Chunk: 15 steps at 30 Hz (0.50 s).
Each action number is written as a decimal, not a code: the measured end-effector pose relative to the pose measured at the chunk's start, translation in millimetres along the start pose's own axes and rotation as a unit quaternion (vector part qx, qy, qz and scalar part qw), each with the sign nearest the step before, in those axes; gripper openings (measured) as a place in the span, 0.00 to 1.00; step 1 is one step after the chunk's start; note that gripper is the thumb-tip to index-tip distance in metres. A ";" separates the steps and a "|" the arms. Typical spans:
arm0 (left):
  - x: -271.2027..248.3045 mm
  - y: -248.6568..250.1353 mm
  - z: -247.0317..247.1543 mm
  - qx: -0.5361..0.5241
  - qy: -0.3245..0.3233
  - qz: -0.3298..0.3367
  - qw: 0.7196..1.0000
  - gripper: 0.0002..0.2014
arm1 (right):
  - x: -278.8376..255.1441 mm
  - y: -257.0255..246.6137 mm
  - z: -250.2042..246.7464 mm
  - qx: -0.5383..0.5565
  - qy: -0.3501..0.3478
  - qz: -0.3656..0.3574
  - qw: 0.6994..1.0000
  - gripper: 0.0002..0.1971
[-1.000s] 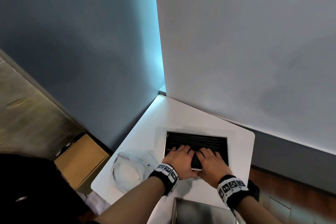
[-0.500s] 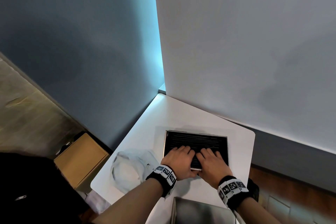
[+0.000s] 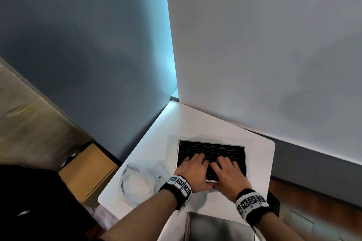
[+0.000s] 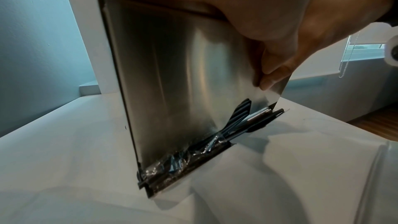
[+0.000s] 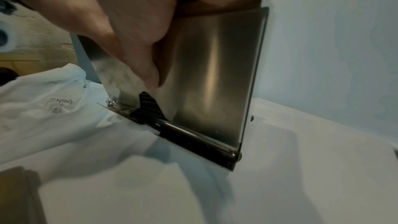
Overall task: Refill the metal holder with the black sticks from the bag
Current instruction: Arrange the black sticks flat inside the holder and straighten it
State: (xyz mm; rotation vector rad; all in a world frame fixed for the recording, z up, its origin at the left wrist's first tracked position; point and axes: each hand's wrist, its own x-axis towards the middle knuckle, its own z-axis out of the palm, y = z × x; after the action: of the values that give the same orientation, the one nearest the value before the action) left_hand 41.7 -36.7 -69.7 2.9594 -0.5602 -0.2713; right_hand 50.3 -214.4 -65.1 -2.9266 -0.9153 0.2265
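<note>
Both hands, the left hand (image 3: 193,172) and the right hand (image 3: 229,175), lie with fingers (image 3: 197,157) stretched flat over the thin black sticks (image 3: 211,149) inside the one rectangular brushed-metal holder (image 3: 245,162), thumbs hooked on its front wall, probably levelling the load. Left of the fingers, one crumpled clear plastic bag (image 3: 137,180) rests on the white worktop (image 3: 195,123); the sticks are too many to count.
</note>
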 end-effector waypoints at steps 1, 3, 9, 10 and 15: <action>-0.1 0.1 0.8 -0.001 0.001 -0.001 1.000 0.36 | -0.6 -0.1 0.6 -0.001 -0.001 -0.002 1.000 0.31; -0.8 0.5 1.4 -0.001 0.002 0.000 1.000 0.37 | -0.7 0.0 2.8 -0.004 -0.005 -0.004 1.000 0.31; -1.2 -0.7 1.3 0.005 0.019 0.010 1.000 0.39 | 3.1 1.2 7.3 -0.011 -0.024 0.016 1.000 0.28; -1.3 -1.0 0.7 0.005 0.022 0.012 1.000 0.39 | 4.0 1.3 7.8 -0.011 -0.030 0.019 0.999 0.28; -2.5 -2.9 -1.3 0.008 0.052 0.034 0.998 0.34 | 7.4 3.1 7.8 -0.009 -0.035 0.025 0.999 0.30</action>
State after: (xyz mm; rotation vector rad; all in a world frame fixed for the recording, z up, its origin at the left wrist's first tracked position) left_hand 40.7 -32.9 -68.5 2.9425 -0.6503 -0.1067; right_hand 56.9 -212.5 -74.0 -2.9781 -0.8584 0.3272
